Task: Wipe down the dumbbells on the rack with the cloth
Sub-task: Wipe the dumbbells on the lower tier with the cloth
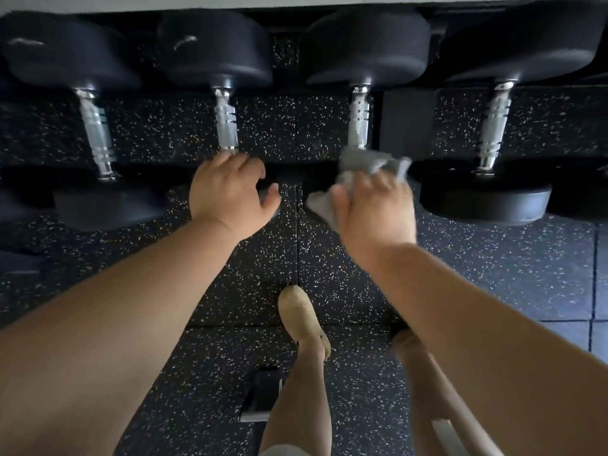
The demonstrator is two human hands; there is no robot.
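Note:
Several black dumbbells with chrome handles lie side by side on the rack, seen from above. My left hand (pixel 230 189) rests on the near black head of the second dumbbell (pixel 226 120), fingers curved over it. My right hand (pixel 375 209) grips a grey cloth (pixel 368 166) bunched over the near head of the third dumbbell (pixel 359 116), which the hand and cloth hide. The cloth reaches the lower end of that chrome handle. The first dumbbell (pixel 95 133) and the fourth dumbbell (pixel 493 126) sit untouched at either side.
Black speckled rubber flooring (pixel 296 258) lies under and in front of the rack. My legs and tan shoes (pixel 297 311) stand close below. A dark flat object (pixel 260 399) lies on the floor by my left leg. Blue-grey tiles (pixel 566 291) lie to the right.

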